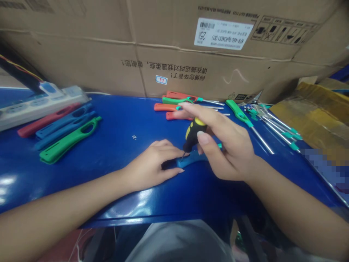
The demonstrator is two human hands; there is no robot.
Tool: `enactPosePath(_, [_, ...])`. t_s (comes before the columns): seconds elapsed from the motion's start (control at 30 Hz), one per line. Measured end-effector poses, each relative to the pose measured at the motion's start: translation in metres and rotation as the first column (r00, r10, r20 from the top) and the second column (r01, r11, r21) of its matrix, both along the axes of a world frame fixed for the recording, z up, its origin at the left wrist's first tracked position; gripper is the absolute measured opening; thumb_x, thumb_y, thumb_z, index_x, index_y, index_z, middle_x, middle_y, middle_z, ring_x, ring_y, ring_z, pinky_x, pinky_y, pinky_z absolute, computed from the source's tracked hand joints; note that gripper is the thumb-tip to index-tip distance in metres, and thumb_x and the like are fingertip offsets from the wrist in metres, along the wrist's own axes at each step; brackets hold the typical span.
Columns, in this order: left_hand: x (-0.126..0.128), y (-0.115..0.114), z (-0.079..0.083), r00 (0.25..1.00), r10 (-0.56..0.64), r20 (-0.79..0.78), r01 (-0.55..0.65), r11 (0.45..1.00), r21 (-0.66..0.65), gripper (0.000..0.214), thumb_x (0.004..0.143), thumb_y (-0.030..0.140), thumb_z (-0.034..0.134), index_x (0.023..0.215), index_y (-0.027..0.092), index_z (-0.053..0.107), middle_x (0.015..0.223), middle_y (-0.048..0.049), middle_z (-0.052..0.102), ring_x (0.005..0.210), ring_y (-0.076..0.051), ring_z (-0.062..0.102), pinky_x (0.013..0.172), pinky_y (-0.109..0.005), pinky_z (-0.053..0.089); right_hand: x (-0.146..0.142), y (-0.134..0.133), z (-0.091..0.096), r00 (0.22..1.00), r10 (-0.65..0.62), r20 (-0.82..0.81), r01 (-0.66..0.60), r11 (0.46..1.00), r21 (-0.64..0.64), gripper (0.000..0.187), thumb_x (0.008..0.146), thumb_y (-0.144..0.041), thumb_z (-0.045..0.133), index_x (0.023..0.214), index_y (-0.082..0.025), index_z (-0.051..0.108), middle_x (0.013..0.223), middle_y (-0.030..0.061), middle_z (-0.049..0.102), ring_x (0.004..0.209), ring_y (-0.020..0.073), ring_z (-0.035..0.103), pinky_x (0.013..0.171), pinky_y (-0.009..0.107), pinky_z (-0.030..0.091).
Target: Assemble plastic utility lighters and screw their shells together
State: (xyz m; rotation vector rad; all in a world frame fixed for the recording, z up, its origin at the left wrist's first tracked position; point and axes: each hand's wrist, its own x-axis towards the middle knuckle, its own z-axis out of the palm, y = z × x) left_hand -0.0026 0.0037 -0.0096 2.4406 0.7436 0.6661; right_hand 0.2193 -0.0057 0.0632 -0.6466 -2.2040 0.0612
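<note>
On the glossy blue surface (114,145), at left, lies a white plastic power strip (16,110), cut off by the view's edge, beside smooth, looped handle shells (62,146). My left hand (152,165) pinches the end of a blue plastic handle (192,158). There a tilted, stubby black-and-yellow screwdriver (191,136) meets it, gripped in my right hand (231,145), which hides the handle's other end. Farther right, shiny metal tubes (277,127) lie too jumbled to count.

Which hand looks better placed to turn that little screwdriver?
Probably the right hand: it holds the black-and-yellow screwdriver, whose tip is at the blue handle. The left hand steadies that handle's end.
</note>
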Motion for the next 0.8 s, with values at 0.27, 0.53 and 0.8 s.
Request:
enactPosePath(0.27, [0.0004, 0.0004, -0.0001, 1.0, 0.001, -0.002, -0.001, 1.0, 0.002, 0.032, 0.093, 0.031, 0.072, 0.125, 0.023, 0.068, 0.119, -0.0052, 0.074, 0.108, -0.024, 0.064, 0.098, -0.04, 0.047, 0.004, 0.0037, -0.0004, 0.995, -0.088, 0.05, 0.078, 0.979, 0.188, 0.023, 0.101, -0.027, 0.057, 0.12, -0.019, 0.067, 0.109, 0.0068, 0.077, 0.098, 0.0195, 0.074, 0.081, 0.031, 0.063])
enactPosePath(0.53, [0.0002, 0.001, -0.0018, 1.0, 0.0, 0.011, 0.0, 1.0, 0.01, 0.03, 0.091, 0.029, 0.074, 0.12, 0.022, 0.07, 0.113, -0.0038, 0.075, 0.104, -0.023, 0.064, 0.095, -0.038, 0.047, 0.001, 0.0021, 0.0008, 0.999, -0.024, 0.021, 0.023, 0.997, 0.073, 0.031, 0.096, -0.022, 0.066, 0.127, -0.021, 0.065, 0.114, 0.0043, 0.078, 0.102, 0.0185, 0.074, 0.089, 0.029, 0.062])
enactPosePath(0.8, [0.0014, 0.0007, -0.0024, 1.0, 0.01, -0.007, -0.01, 1.0, -0.005, 0.036, 0.092, 0.032, 0.074, 0.127, 0.026, 0.068, 0.121, -0.0036, 0.073, 0.113, -0.024, 0.063, 0.101, -0.041, 0.045, -0.0016, 0.0024, -0.002, 0.998, 0.043, -0.038, -0.046, 0.997, -0.07, 0.039, 0.101, -0.012, 0.05, 0.139, -0.021, 0.056, 0.136, 0.0053, 0.068, 0.125, 0.0196, 0.065, 0.107, 0.038, 0.056])
